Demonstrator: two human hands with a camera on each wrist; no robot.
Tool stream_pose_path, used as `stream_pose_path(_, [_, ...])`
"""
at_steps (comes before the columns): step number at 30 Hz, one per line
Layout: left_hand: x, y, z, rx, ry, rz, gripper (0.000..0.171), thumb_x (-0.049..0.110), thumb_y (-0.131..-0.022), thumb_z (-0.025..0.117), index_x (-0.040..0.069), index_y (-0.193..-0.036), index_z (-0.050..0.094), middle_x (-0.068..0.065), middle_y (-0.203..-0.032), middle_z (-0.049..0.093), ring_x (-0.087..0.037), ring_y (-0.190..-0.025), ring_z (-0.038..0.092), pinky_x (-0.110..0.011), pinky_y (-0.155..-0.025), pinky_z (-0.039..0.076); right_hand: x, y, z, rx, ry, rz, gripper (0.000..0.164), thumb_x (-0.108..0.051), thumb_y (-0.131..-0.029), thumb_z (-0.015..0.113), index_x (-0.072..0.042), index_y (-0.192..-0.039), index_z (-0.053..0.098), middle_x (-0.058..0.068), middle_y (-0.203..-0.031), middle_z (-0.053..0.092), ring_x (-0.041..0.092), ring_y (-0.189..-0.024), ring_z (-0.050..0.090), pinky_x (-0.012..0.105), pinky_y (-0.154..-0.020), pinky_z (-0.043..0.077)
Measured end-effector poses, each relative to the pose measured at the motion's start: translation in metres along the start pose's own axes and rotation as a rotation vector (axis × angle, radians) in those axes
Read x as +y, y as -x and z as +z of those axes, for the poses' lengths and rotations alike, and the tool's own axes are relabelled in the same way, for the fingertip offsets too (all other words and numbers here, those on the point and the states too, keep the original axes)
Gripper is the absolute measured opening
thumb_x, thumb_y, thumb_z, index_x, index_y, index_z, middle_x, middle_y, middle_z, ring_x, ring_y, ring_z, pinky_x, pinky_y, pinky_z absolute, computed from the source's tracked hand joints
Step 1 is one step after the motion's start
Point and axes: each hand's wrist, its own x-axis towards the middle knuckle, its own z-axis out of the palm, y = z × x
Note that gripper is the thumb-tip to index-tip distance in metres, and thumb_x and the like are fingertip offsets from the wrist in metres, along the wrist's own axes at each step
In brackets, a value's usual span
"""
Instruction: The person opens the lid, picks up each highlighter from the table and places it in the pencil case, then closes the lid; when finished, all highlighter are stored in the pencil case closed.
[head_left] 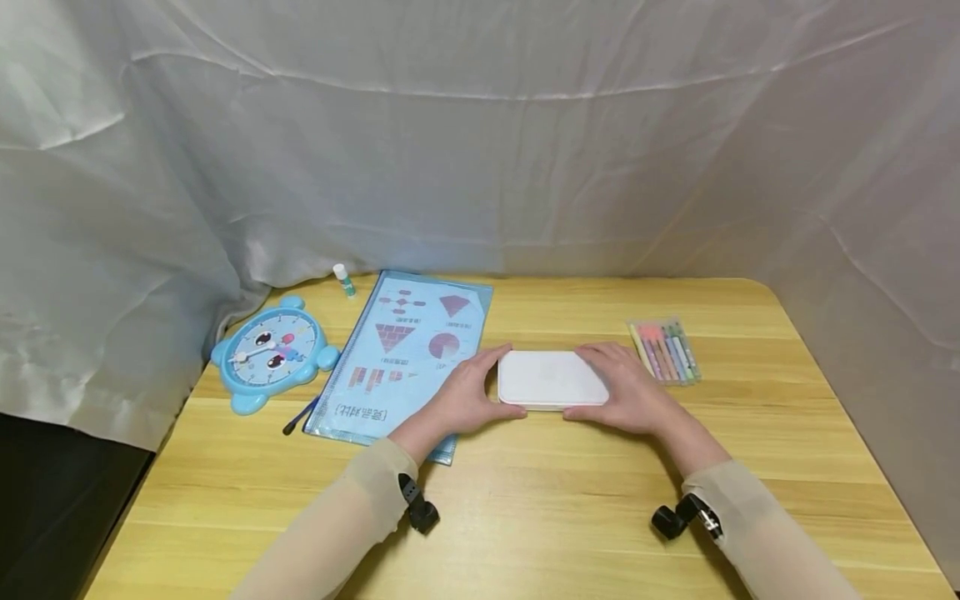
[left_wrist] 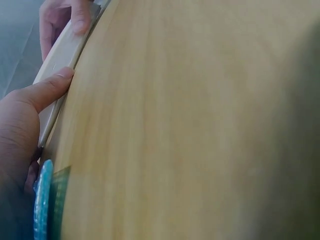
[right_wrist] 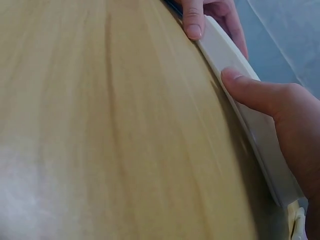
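Observation:
A flat white rectangular box (head_left: 551,379) with rounded corners lies between both hands near the middle of the wooden table. My left hand (head_left: 471,395) grips its left end, thumb along the near side and fingers at the far side. At the opposite end my right hand (head_left: 628,388) holds it the same way. In the left wrist view the left thumb presses the long side of the box (left_wrist: 62,52). The right wrist view shows the right thumb against the same side of the box (right_wrist: 260,125); whether it touches the table is hard to tell.
Left of the box lies a blue zip folder (head_left: 420,333) with printed charts, a dark pen-like stick (head_left: 300,415) partly under it. A blue toy clock (head_left: 273,350) and glue stick (head_left: 344,281) are farther left. A pack of coloured pens (head_left: 666,352) lies right. Grey cloth (head_left: 525,167) hangs behind.

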Motion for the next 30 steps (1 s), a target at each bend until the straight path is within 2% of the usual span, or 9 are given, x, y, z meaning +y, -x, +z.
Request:
stream_pose_path(7, [0.002, 0.001, -0.001, -0.007, -0.019, -0.021, 0.112, 0.059, -0.078, 0.091, 0.014, -0.166, 0.037, -0.008, -0.164, 0.045, -0.027, -0.149, 0.042, -0.043, -0.12, 0.035, -0.003, -0.004, -0.005, -0.035, -0.028, 0.026, 0.106, -0.071, -0.074, 0.087, -0.002, -0.149, 0.058, 0.016, -0.146, 0.059, 0.036, -0.132, 0.053, 0.061, -0.11, 0.041])
stream_pose_path(14, [0.003, 0.002, -0.001, 0.0, -0.006, -0.028, 0.117, 0.057, -0.077, 0.092, 0.012, -0.167, 0.032, -0.01, -0.165, 0.044, -0.031, -0.147, 0.044, -0.047, -0.119, 0.037, -0.004, -0.01, -0.021, -0.073, -0.133, 0.087, 0.082, -0.058, -0.083, 0.087, -0.003, -0.139, 0.066, 0.019, -0.139, 0.065, 0.04, -0.126, 0.06, 0.063, -0.104, 0.047])
stream_pose_path(18, [0.003, 0.002, 0.0, 0.002, -0.007, -0.028, 0.118, 0.056, -0.077, 0.093, 0.011, -0.167, 0.032, -0.012, -0.164, 0.045, -0.032, -0.146, 0.045, -0.048, -0.118, 0.038, -0.005, -0.012, -0.027, -0.102, -0.145, 0.119, 0.085, -0.06, -0.082, 0.086, -0.001, -0.14, 0.066, 0.021, -0.14, 0.064, 0.041, -0.127, 0.06, 0.063, -0.106, 0.046])
stream_pose_path(27, [0.001, 0.002, 0.0, 0.004, 0.014, -0.039, 0.121, 0.056, -0.075, 0.094, 0.012, -0.168, 0.03, -0.013, -0.163, 0.046, -0.032, -0.146, 0.045, -0.049, -0.118, 0.037, -0.008, -0.011, -0.03, -0.046, -0.127, 0.181, 0.093, -0.068, -0.076, 0.087, -0.001, -0.137, 0.069, 0.018, -0.135, 0.069, 0.034, -0.114, 0.067, 0.056, -0.098, 0.053])
stream_pose_path(30, [0.0, 0.001, 0.001, 0.002, 0.011, -0.037, 0.122, 0.057, -0.075, 0.094, 0.013, -0.168, 0.029, -0.013, -0.163, 0.045, -0.033, -0.147, 0.044, -0.049, -0.119, 0.036, -0.009, -0.009, -0.031, -0.033, -0.131, 0.21, 0.096, -0.069, -0.075, 0.087, 0.001, -0.138, 0.067, 0.019, -0.134, 0.069, 0.034, -0.115, 0.067, 0.057, -0.099, 0.052])
